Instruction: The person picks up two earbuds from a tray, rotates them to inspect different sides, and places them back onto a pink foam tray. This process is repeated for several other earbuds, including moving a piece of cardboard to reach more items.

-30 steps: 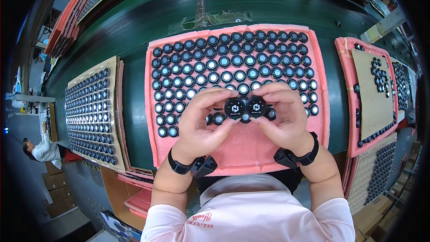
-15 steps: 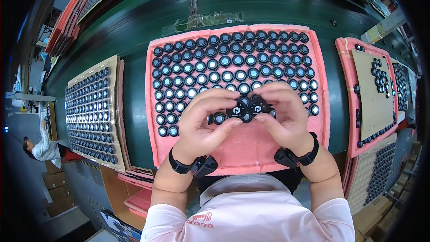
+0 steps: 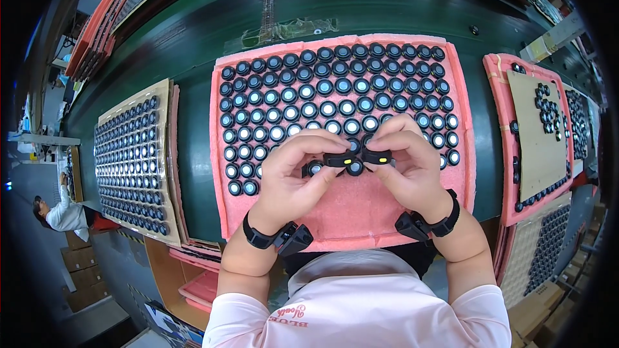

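Observation:
My left hand [image 3: 300,171] pinches a small round black device [image 3: 338,159] between thumb and fingers. A matching black device [image 3: 378,156] is in my right hand [image 3: 409,164], gripped the same way. Both devices are held edge-on, side by side with a narrow gap, and each shows a yellow mark on its rim. They hover over a pink foam tray [image 3: 348,216] bearing rows of similar black pieces with pale round tops. One such piece [image 3: 354,167] lies just below and between the held pair. My hands hide part of the lower rows.
The tray rests on a green conveyor belt [image 3: 193,148]. At left stands a stack topped by a filled cardboard tray [image 3: 129,167]. To the right is another pink tray [image 3: 496,90] with a cardboard sheet [image 3: 532,161] on it. A person [image 3: 68,212] is at far left.
Both devices have tipped from showing their flat printed faces to showing their rims. The belt's seam and tape have slid slightly left, while the pink tray stays put.

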A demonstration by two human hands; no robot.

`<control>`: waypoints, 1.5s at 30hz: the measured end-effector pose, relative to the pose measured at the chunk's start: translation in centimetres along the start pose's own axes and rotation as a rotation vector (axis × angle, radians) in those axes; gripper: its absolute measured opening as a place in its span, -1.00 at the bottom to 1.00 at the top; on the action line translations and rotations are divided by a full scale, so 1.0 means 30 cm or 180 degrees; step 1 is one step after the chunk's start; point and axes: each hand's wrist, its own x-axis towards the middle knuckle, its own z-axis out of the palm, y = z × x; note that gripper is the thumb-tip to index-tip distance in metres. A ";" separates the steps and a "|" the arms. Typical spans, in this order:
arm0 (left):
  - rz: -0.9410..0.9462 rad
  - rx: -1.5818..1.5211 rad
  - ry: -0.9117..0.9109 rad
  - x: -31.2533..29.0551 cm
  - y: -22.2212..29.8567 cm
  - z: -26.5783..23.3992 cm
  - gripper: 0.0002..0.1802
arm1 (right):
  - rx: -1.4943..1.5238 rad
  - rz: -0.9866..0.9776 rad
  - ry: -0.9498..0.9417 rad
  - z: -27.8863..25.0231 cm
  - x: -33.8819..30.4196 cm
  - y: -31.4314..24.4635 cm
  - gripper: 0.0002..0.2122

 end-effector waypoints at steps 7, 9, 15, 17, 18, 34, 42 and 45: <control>-0.0281 -0.0589 0.0103 0.002 0.007 0.011 -0.72 | -0.0502 -0.0342 0.0073 0.004 0.019 -0.002 -0.65; -0.0110 -0.0519 -0.0014 0.003 -0.004 0.000 -0.67 | -0.0593 -0.0372 0.0030 0.002 0.025 -0.001 -0.64; 0.0110 -0.0392 0.0070 0.010 0.001 0.020 -0.54 | -0.0554 -0.0478 0.0061 0.006 0.031 -0.008 -0.59; 0.0127 -0.0315 0.0166 0.002 0.002 0.029 -0.48 | -0.0577 -0.0445 0.0066 0.012 0.028 -0.006 -0.58; 0.0136 -0.0276 0.0215 0.000 0.001 0.031 -0.44 | -0.0411 -0.0388 0.0127 0.018 0.023 0.000 -0.57; 0.0145 0.0020 0.0045 0.001 0.009 0.023 -0.43 | -0.0303 -0.0309 -0.0138 0.001 0.013 -0.004 -0.53; 0.0163 0.0040 0.0120 0.003 0.014 0.017 -0.55 | -0.0146 -0.0298 -0.0079 0.007 0.011 0.003 -0.62; 0.0296 0.0131 0.0129 0.012 0.004 -0.033 -0.61 | -0.0286 -0.0517 -0.0298 -0.004 0.014 0.008 -0.67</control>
